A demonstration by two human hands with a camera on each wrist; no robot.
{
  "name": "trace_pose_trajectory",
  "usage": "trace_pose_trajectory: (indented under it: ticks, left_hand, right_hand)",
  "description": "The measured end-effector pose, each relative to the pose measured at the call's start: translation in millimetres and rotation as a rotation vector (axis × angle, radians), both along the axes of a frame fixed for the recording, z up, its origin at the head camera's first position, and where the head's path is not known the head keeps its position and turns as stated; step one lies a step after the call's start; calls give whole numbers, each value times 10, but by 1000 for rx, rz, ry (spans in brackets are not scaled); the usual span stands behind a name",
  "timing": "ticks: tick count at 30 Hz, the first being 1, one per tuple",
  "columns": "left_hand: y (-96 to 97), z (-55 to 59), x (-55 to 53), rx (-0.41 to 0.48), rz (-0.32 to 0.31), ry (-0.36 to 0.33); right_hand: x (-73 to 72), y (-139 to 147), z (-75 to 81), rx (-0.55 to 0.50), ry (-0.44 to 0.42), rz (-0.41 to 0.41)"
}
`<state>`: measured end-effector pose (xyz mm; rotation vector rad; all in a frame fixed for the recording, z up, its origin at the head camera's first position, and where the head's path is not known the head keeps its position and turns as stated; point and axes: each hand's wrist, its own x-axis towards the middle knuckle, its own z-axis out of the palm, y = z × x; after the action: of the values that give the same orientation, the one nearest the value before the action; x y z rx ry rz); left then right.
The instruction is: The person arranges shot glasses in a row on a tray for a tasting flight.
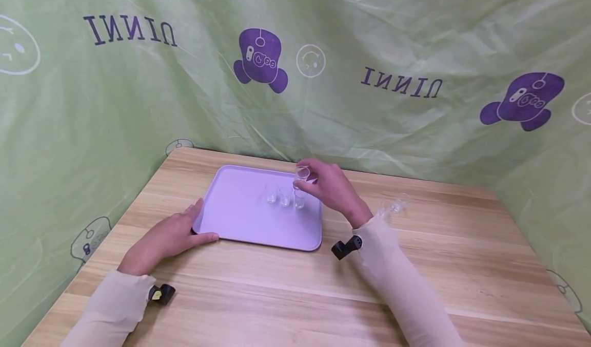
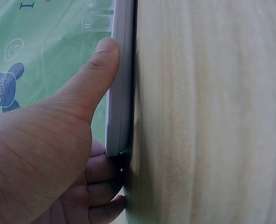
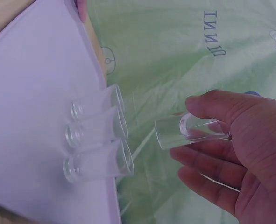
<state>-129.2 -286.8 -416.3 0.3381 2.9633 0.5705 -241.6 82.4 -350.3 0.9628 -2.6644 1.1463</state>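
My right hand point(image 1: 330, 185) pinches a small clear shot glass point(image 3: 170, 133) between thumb and fingers, above the right part of a lavender tray point(image 1: 249, 229). Below it, three matching shot glasses point(image 1: 284, 199) stand upright in a short row on the tray. In the right wrist view the held glass is apart from the row. My left hand point(image 1: 173, 234) holds the tray's near left corner. Its thumb point(image 2: 98, 65) lies along the front rim, and the other fingers are at the left side, partly hidden by the tray in the left wrist view.
More clear glasses point(image 1: 396, 205) sit on the wooden table point(image 1: 258, 295) to the right, beyond my right forearm and partly behind the sleeve. A green printed curtain point(image 1: 332, 116) hangs close behind the table's back edge and along its sides.
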Motion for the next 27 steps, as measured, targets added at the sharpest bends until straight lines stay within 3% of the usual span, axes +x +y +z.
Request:
trace_pose_trajectory:
  ticks: [27]
  left_hand:
    - [-4,0,9,20,0,17]
  right_hand:
    - [-111,-575,63,61,-26,104]
